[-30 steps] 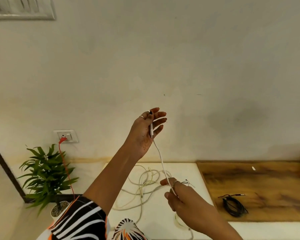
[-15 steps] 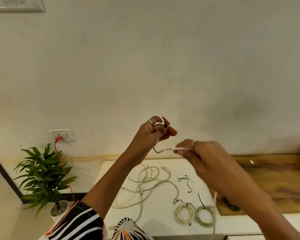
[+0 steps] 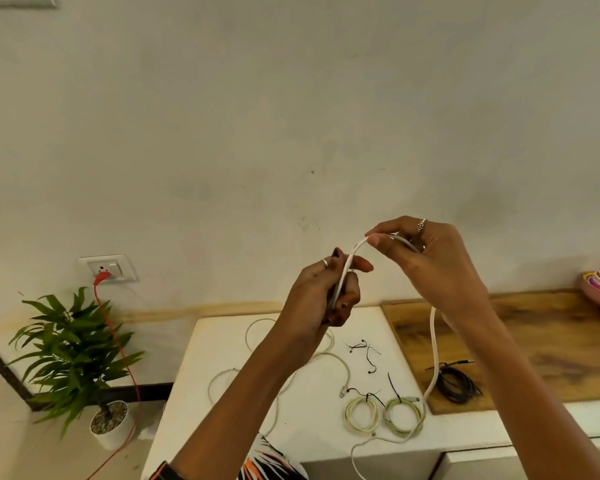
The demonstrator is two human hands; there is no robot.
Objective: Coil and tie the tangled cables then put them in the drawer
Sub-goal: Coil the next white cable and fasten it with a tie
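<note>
Above the table, right hand (image 3: 433, 268) has risen, looping white cable (image 3: 352, 258).

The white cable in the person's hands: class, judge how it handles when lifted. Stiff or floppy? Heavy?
Probably floppy: the white cable arches between the left hand and right hand, then droops in curves to the table. Likely light: fingertips alone hold it.
</note>
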